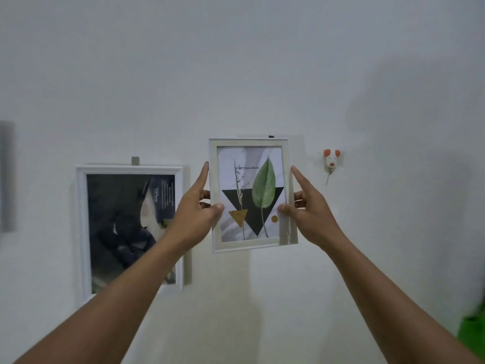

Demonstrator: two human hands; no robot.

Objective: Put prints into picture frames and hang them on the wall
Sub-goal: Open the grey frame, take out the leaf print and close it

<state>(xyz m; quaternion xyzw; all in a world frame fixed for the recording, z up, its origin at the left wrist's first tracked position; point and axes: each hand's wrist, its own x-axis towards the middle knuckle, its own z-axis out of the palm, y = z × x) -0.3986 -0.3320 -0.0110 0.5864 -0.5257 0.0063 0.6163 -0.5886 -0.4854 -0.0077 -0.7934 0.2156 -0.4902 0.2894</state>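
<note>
A small pale picture frame (250,247) with a leaf print (264,187) is held upright against the white wall. My left hand (197,210) grips its left edge, thumb on the front and index finger pointing up along the side. My right hand (307,206) holds the right edge the same way. A small dark hook or tab (271,136) shows just above the frame's top edge. To the left hangs a larger white frame (81,232) with a dark print, on a grey wall hook (135,160); my left forearm covers part of it.
A small dog-shaped wall hook (331,161) with orange ears sits right of the held frame. A grey strip (6,177) runs along the left edge. Something green (472,334) shows at the lower right. Bare white wall (236,61) spreads above.
</note>
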